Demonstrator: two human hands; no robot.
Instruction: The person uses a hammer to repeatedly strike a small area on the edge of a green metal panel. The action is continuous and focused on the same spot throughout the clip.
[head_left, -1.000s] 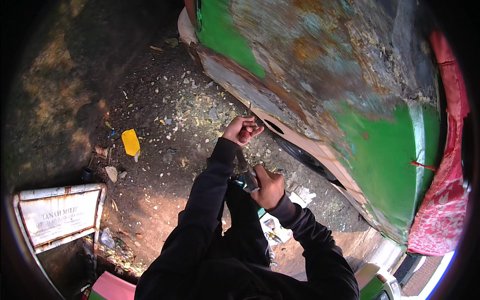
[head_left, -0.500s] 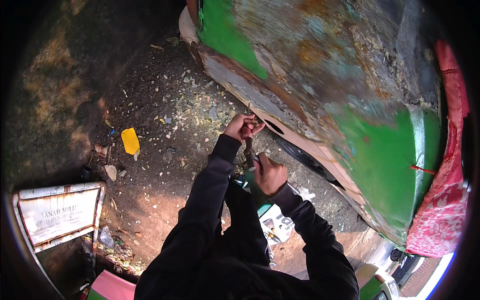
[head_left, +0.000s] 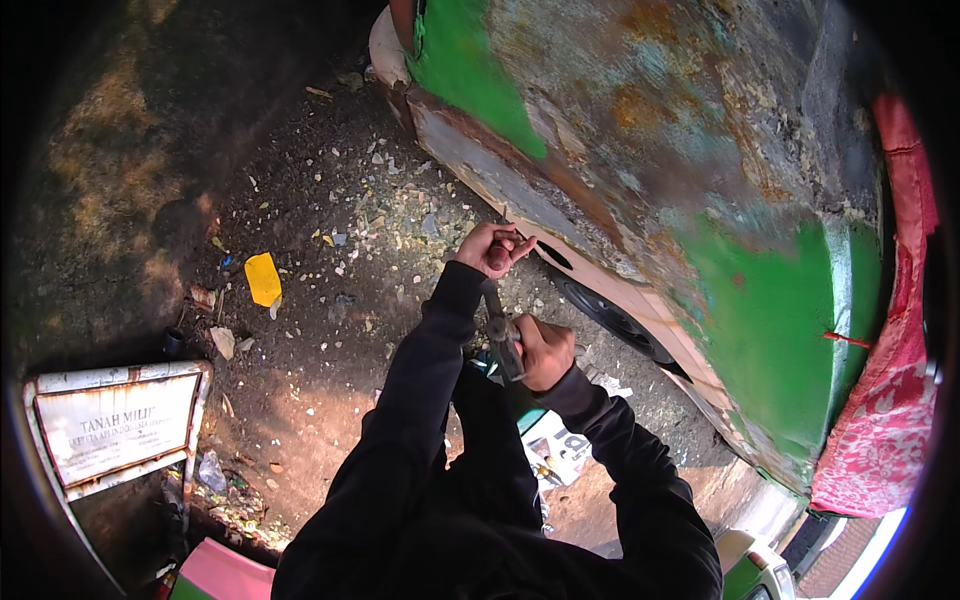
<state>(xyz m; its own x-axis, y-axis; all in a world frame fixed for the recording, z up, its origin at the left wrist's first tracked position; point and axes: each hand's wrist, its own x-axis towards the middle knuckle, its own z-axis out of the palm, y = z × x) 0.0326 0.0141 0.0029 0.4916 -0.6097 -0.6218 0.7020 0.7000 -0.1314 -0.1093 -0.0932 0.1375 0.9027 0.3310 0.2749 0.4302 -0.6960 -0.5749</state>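
My left hand [head_left: 490,249] is closed around a chisel-like tool [head_left: 497,259]; its rounded reddish-brown end shows between the fingers. A thin rod sticks out beyond them toward the lower edge of a vehicle's body panel [head_left: 470,165]. Whether its tip touches the panel, I cannot tell. Just below and to the right, my right hand [head_left: 545,352] grips a hammer [head_left: 503,335]. The hammer's grey metal head is slightly blurred and lies a short way below the left hand, apart from the tool. Most of the handle is hidden by my fist.
The panel is green with rusty, scraped bare patches, above a dark wheel [head_left: 615,322]. Paint flakes [head_left: 400,205] litter the ground. A yellow scrap [head_left: 262,280] and a rusty-framed white sign [head_left: 125,425] are at left. Red patterned cloth [head_left: 870,440] hangs at right.
The hammer head has drawn back from the left hand toward my body. My left hand still holds the tool near the panel's lower edge. The view has shifted slightly.
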